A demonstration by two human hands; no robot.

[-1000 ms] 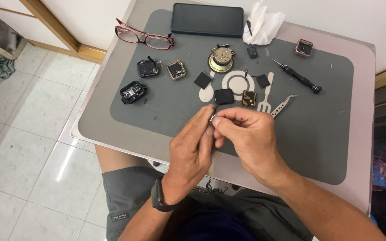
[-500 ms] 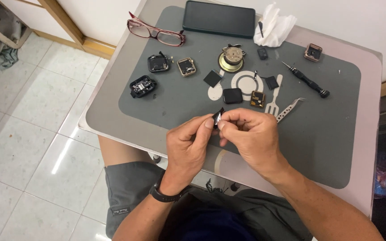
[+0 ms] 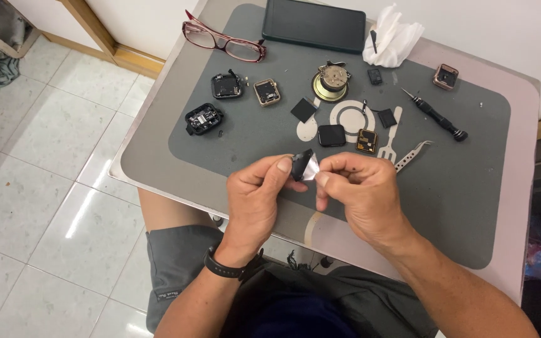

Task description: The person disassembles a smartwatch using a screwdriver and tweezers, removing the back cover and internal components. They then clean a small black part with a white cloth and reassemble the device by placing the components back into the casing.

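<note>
My left hand [image 3: 259, 199] pinches a small black square part [image 3: 300, 164], a watch screen or battery, between thumb and fingers over the near side of the grey work mat [image 3: 233, 144]. My right hand [image 3: 361, 195] pinches a thin clear film [image 3: 312, 169] that sticks to that part. Both hands meet just in front of a black square screen [image 3: 332, 135] and a gold-edged module [image 3: 366, 141] lying on the mat.
Across the mat lie opened watch cases [image 3: 225, 86], [image 3: 204, 118], [image 3: 267, 92], [image 3: 446, 76], a round metal speaker [image 3: 331, 81], a black screwdriver [image 3: 434, 114], tweezers [image 3: 412, 154], red glasses [image 3: 223, 39], a dark phone [image 3: 314, 25] and a crumpled tissue [image 3: 393, 37]. White tiled floor lies to the left.
The camera view has drifted, so the table sits lower and to the right. My hands stay together on the small part, and the clear film now shows between them.
</note>
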